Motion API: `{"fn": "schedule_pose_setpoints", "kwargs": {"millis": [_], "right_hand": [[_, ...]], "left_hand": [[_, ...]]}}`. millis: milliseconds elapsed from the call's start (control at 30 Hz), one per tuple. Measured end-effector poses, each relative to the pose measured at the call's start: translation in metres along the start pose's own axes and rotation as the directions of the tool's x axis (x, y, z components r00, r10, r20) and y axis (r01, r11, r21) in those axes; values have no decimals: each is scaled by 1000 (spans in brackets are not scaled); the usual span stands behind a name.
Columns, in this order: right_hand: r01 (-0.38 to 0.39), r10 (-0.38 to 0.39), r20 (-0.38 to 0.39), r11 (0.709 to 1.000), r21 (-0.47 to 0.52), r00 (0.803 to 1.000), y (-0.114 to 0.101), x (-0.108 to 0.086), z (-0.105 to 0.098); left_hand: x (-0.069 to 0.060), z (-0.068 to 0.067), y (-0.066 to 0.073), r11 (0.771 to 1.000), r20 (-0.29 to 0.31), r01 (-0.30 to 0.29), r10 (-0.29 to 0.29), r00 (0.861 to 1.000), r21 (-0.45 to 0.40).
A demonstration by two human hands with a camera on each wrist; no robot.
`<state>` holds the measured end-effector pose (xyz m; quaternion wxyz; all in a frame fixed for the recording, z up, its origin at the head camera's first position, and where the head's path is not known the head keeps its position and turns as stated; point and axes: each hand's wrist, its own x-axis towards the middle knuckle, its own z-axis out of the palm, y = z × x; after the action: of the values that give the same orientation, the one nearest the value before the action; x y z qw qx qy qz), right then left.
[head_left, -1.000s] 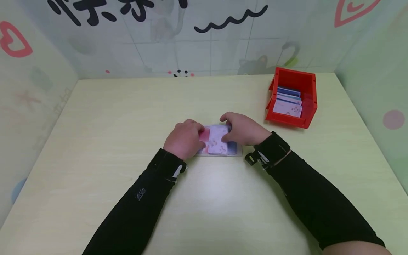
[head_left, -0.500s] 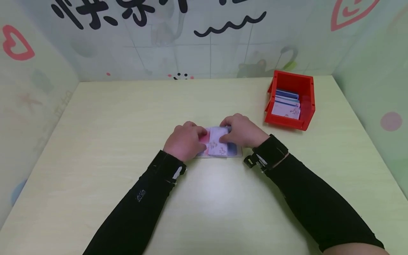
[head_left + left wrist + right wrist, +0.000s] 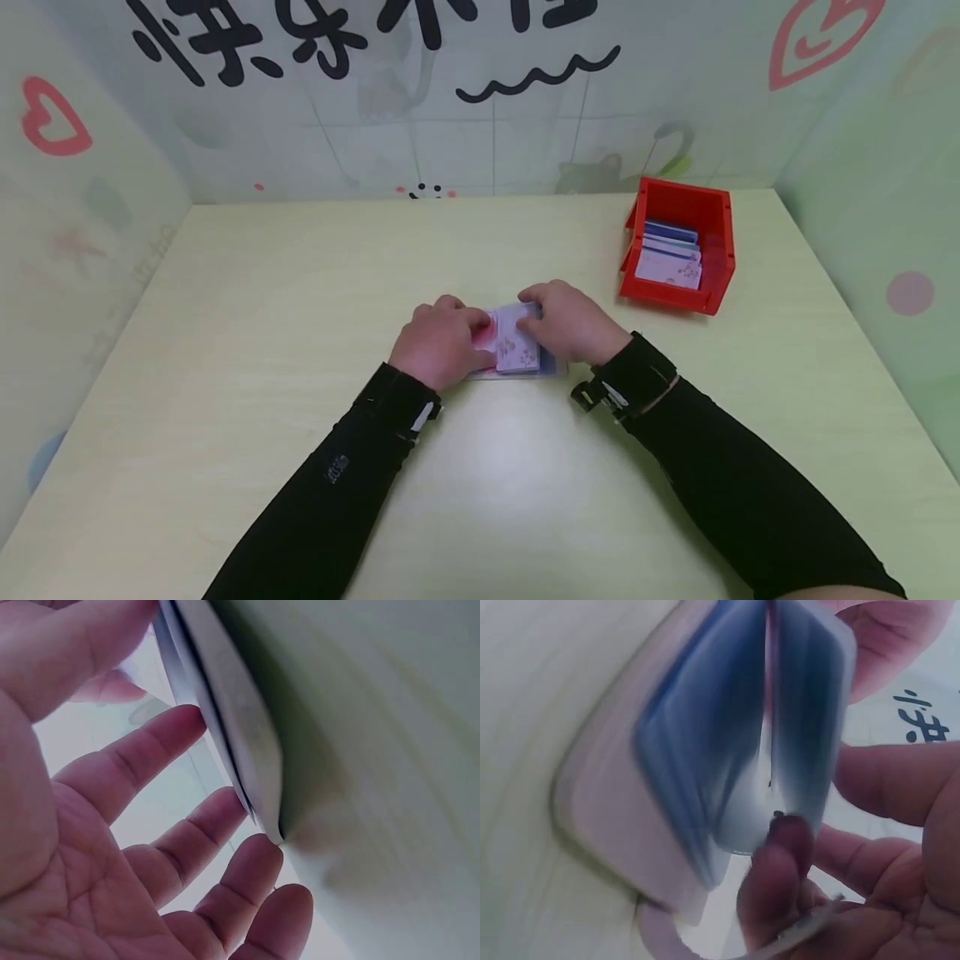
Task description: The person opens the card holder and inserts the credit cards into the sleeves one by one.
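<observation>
The right hand [image 3: 573, 321] has a flower-printed leaf [image 3: 517, 346] pinched between its digits — the right wrist view shows fingertips on both faces of it, near one corner, with the leaf lifted and tilted away from the blue leaves beside it. That leaf belongs to a small booklet [image 3: 551, 365], which lies spread on the table between the two hands, directly to the right hand's left. The relation that seems to matter most is this one: the leaf's long axis runs away from the person, while the spread's own longer side runs from left to right, so a turn of the leaf would presumably go across the body. The left hand [image 3: 437, 346] is at the far side of it, fingers loosely bent, tips touching the booklet's edge beside a pink page [image 3: 486, 333]; it looks to steady rather than grasp. Both hands touch the booklet, but the right is nearer the leaf. A curved band [image 3: 660, 934] shows at the booklet's lower end in the right wrist view. Farther out on the pale table [image 3: 300, 267] — beyond the right hand and to its right — stands a red bin [image 3: 667, 294] holding more flat pieces [image 3: 667, 268], some flower-printed, some blue.
</observation>
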<state>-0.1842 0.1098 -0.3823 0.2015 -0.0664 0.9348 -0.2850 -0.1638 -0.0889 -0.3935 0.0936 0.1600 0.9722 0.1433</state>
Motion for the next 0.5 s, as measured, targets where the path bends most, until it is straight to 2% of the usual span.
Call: {"fn": "schedule_pose_setpoints", "kwargs": {"millis": [267,500], "right_hand": [[-7,18,-95,993,117,995,-1,-6,1],[17,11,-128,976,217,992,1,-8,0]], "left_hand": [[1,1,-2,999,16,17,-17,1000,-33],[6,-3,-11,988,2,21,-21,1000,-150]]}}
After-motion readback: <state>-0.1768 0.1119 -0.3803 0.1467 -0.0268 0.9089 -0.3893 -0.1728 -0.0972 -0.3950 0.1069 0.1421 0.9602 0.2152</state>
